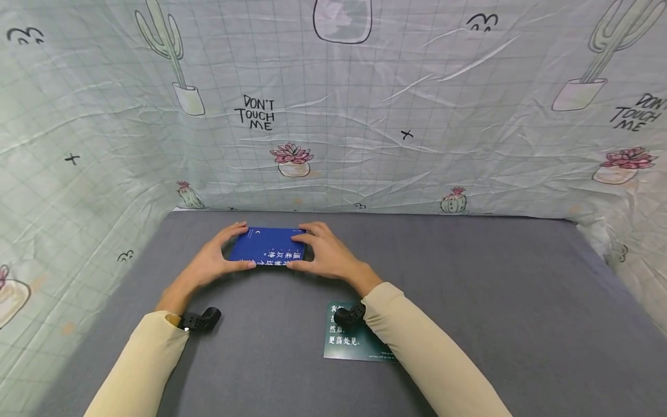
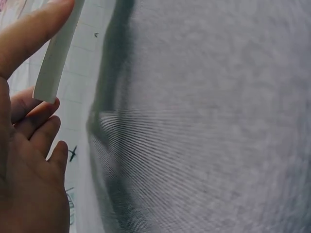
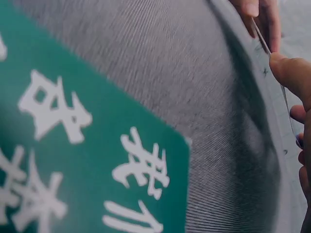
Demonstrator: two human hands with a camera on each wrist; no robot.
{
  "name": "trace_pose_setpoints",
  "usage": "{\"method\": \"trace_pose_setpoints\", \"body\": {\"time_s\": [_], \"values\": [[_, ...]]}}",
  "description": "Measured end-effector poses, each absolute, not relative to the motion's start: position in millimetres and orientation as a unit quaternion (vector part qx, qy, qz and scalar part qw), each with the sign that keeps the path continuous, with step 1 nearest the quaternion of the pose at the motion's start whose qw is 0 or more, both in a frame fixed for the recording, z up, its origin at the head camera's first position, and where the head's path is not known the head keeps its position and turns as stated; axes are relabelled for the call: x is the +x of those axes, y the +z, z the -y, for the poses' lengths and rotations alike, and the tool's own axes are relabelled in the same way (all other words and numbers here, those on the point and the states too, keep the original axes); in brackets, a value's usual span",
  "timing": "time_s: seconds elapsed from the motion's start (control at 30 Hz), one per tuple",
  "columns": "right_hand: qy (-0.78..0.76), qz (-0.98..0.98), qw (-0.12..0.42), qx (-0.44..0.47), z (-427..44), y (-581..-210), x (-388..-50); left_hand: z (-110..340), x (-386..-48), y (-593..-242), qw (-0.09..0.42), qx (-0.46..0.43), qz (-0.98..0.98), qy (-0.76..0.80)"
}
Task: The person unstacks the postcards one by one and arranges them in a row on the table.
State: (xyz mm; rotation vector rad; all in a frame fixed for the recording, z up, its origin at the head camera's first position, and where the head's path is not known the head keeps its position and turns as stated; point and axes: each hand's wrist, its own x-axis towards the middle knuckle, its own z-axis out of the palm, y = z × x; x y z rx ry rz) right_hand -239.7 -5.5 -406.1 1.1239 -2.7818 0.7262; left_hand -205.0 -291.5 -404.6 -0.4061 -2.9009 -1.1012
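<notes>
Head view first, please: what are the two hands holding, and where is it?

They are holding one blue card together. With the green card as my landmark, the blue card is farther from the person and to the left.

And how is the grip of each hand?

Both are grasping the blue card. The left hand has its left end, with the thumb at the near edge and the fingertips at the far edge. The right hand has the right end in a similar way, and this hand is almost straight beyond the green card.

Does the blue card lie on the table?

It looks lifted to me. In the right wrist view its thin edge is seen against the pale curtain, which hangs far beyond the green card. How high it is, I cannot tell.

What is there around the green card itself?

It lies flat on the table, with white writing facing the person. The right sleeve passes above it and hides its right part. The black wrist camera of this arm also covers some writing. The left sleeve is well to the left of the green card.
</notes>
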Motion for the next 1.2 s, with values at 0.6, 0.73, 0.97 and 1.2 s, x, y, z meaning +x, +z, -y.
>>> {"method": "trace_pose_setpoints", "body": {"time_s": [0.6, 0.73, 0.97, 1.2], "values": [[0.210, 0.905, 0.010, 0.370, 14, -421, -246, 297, -211, -418, -0.015, -0.123, 0.939, -0.321], [0.203, 0.907, 0.003, 0.370, 15, -422, -246, 299, -211, -421, -0.015, -0.126, 0.940, -0.318], [0.201, 0.907, -0.003, 0.370, 15, -425, -246, 300, -211, -424, -0.011, -0.131, 0.940, -0.314], [0.200, 0.906, -0.002, 0.373, 16, -427, -246, 299, -211, -424, -0.015, -0.133, 0.942, -0.309]]}}
